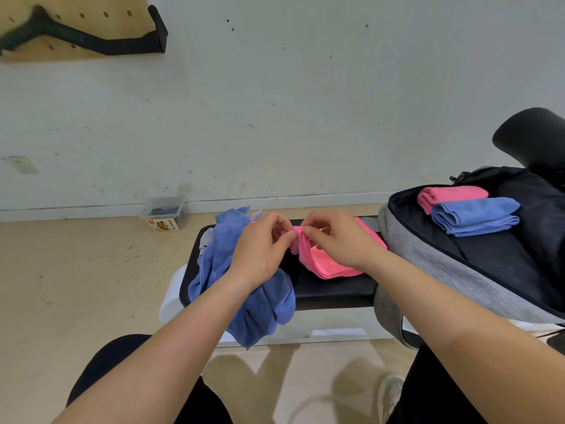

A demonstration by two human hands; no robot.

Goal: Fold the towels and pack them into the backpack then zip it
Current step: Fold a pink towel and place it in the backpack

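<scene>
Backpack [458, 264] lies open at right w/ a folded pink towel [449, 194] & folded blue towel [477, 218] inside. Black bench [330, 289] holds a crumpled blue towel [244, 289] at left and a part-folded pink towel [324, 261] mid-bench. Left hand [260, 249] & right hand [342, 240] both pinch its top edge. Step: folding. Next prob. needs corners matched, then flattening.

A black padded bench [333, 290] sits mid-frame on a white base [171, 301]. At 11 o'clock from it, a clear plastic box [163, 214] stands on the wooden floor [76, 270] by the scuffed white wall [275, 102]. A pegboard [91, 4] carrying a black bracket [128, 45] hangs at 10 o'clock, with a wall socket [21, 164] at 9 and a black rounded cushion [532, 139] at 3.
</scene>
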